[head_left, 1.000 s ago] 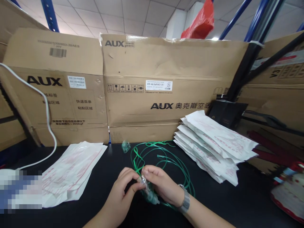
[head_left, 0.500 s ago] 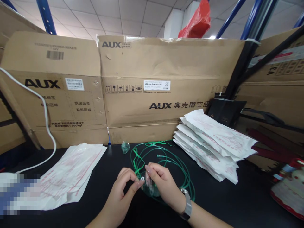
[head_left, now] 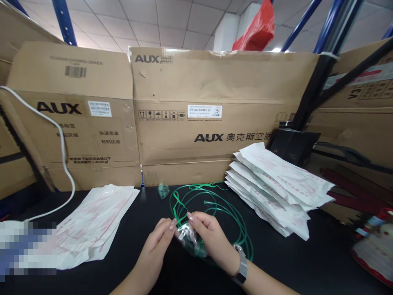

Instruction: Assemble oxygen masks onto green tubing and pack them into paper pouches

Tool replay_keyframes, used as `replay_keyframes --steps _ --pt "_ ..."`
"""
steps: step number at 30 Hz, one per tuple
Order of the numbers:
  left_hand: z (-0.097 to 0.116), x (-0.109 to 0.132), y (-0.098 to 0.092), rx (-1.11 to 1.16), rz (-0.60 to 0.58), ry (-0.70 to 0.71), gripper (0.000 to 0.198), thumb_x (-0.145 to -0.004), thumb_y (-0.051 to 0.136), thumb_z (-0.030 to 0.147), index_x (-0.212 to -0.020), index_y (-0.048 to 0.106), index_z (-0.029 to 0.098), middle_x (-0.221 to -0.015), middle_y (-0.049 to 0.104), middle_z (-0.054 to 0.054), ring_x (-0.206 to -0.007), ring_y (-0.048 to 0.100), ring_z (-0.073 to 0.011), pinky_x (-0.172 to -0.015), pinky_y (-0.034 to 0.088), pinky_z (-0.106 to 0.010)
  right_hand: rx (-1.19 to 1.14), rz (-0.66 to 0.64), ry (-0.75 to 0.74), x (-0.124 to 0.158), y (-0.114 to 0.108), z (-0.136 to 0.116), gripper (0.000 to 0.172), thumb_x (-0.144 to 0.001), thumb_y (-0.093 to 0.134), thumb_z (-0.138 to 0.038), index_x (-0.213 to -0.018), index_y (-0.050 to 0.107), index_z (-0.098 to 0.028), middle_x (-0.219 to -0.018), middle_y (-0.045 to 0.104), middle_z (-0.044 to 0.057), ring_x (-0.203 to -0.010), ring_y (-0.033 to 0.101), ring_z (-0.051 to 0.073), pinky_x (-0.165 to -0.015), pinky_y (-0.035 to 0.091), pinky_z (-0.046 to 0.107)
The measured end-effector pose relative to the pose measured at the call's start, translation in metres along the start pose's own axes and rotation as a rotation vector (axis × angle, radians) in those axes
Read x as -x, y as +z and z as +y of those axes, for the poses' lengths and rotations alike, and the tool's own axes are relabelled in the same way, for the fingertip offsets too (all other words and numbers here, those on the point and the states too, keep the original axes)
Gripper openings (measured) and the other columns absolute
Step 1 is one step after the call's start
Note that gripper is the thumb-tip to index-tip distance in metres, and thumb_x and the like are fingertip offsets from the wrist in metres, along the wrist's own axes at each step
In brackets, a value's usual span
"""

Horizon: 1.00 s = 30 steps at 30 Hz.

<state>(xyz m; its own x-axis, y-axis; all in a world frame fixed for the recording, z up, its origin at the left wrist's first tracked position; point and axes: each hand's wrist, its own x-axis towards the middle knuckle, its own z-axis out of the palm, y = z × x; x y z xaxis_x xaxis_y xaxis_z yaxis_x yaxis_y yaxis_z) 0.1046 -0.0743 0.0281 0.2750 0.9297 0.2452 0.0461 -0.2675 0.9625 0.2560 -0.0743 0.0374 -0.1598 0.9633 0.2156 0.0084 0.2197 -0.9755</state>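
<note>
A clear plastic oxygen mask [head_left: 190, 239] with a green-tinted connector is held between my left hand [head_left: 155, 241] and my right hand [head_left: 211, 241]. The fingertips of both hands pinch its edges. Coils of thin green tubing [head_left: 215, 200] lie on the black table [head_left: 138, 262] behind and under my right hand, and one tube end points left. A small clear-green mask part [head_left: 163, 190] sits further back, apart from the hands. A wristwatch [head_left: 242, 262] is on my right wrist.
White printed pouches lie in a tall stack [head_left: 270, 184] at right and a flatter pile [head_left: 95, 221] at left. Flattened AUX cardboard boxes [head_left: 208, 110] stand along the table's back. A white cable [head_left: 63, 164] runs down at left; a blurred object [head_left: 26, 248] lies at lower left.
The mask has turned and now lies more crosswise between my hands. My left hand has moved slightly back from it, with the fingertips raised at its edge.
</note>
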Motion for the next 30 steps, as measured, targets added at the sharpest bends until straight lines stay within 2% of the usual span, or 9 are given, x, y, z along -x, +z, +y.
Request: replay_keyframes --steps 2,5,8,11,15,20,24,30 --pt "0.0018 -0.0013 -0.0006 0.059 -0.010 -0.065 0.037 -0.082 0.039 0.045 -0.062 0.054 0.018 -0.070 0.052 -0.001 -0.075 0.047 -0.0178 -0.076 0.035 -0.027 -0.067 -0.005 0.065 -0.0029 -0.0011 0.0023 0.044 -0.078 0.048 -0.049 -0.051 0.046 -0.016 -0.048 0.043 -0.003 -0.048 0.039 0.008 -0.051 0.032 0.022" --pt "0.0026 -0.0029 -0.0013 0.126 -0.028 -0.110 0.034 -0.079 0.045 0.045 -0.066 0.058 0.018 -0.069 0.054 -0.001 -0.075 0.047 -0.0179 -0.075 0.035 -0.027 -0.161 -0.023 0.139 -0.0057 -0.0021 0.0041 0.045 -0.077 0.050 -0.051 -0.050 0.046 -0.015 -0.047 0.044 -0.003 -0.046 0.039 0.008 -0.051 0.031 0.022" --pt "0.0016 -0.0045 -0.0023 0.100 -0.113 -0.084 0.026 -0.076 0.052 0.041 -0.069 0.061 0.017 -0.069 0.054 -0.001 -0.072 0.046 -0.0173 -0.070 0.035 -0.026 -0.234 -0.017 0.174 -0.0064 -0.0019 0.0049 0.044 -0.075 0.052 -0.051 -0.050 0.046 -0.015 -0.046 0.043 -0.004 -0.044 0.036 0.007 -0.048 0.028 0.021" --pt "-0.0004 -0.0058 -0.0032 0.055 -0.179 -0.037 0.019 -0.075 0.055 0.035 -0.075 0.063 0.017 -0.074 0.057 -0.002 -0.077 0.048 -0.0179 -0.072 0.034 -0.027 -0.263 -0.012 0.183 -0.0062 -0.0015 0.0054 0.042 -0.074 0.054 -0.049 -0.051 0.046 -0.015 -0.046 0.041 -0.005 -0.043 0.033 0.006 -0.047 0.026 0.020" --pt "-0.0039 -0.0064 -0.0038 0.025 -0.189 -0.026 0.017 -0.075 0.055 0.033 -0.071 0.061 0.017 -0.071 0.054 -0.001 -0.074 0.047 -0.0170 -0.071 0.034 -0.027 -0.213 -0.015 0.149 -0.0059 -0.0011 0.0050 0.043 -0.076 0.053 -0.048 -0.050 0.046 -0.015 -0.046 0.043 -0.004 -0.045 0.036 0.007 -0.049 0.029 0.021" --pt "-0.0057 -0.0042 -0.0029 0.010 -0.133 -0.045 0.023 -0.075 0.054 0.035 -0.060 0.049 0.018 -0.063 0.044 0.003 -0.066 0.039 -0.0142 -0.064 0.031 -0.025 -0.076 0.026 0.078 -0.0043 0.0006 0.0035 0.043 -0.077 0.050 -0.048 -0.050 0.045 -0.016 -0.047 0.044 -0.003 -0.047 0.039 0.008 -0.050 0.032 0.022" --pt "-0.0052 -0.0021 -0.0016 -0.008 -0.098 -0.055 0.028 -0.076 0.052 0.038 -0.058 0.043 0.019 -0.061 0.039 0.004 -0.063 0.036 -0.0135 -0.060 0.029 -0.024 0.036 0.062 -0.007 -0.0019 0.0020 0.0048 0.042 -0.079 0.048 -0.047 -0.050 0.045 -0.016 -0.049 0.042 -0.003 -0.050 0.039 0.009 -0.052 0.033 0.022" --pt "-0.0057 -0.0036 -0.0018 0.007 -0.086 -0.064 0.030 -0.075 0.054 0.039 -0.057 0.042 0.019 -0.058 0.038 0.004 -0.062 0.035 -0.0131 -0.059 0.029 -0.023 0.125 0.073 -0.070 0.0003 0.0005 0.0070 0.037 -0.081 0.047 -0.044 -0.055 0.043 -0.017 -0.055 0.037 -0.005 -0.053 0.034 0.009 -0.053 0.031 0.021"
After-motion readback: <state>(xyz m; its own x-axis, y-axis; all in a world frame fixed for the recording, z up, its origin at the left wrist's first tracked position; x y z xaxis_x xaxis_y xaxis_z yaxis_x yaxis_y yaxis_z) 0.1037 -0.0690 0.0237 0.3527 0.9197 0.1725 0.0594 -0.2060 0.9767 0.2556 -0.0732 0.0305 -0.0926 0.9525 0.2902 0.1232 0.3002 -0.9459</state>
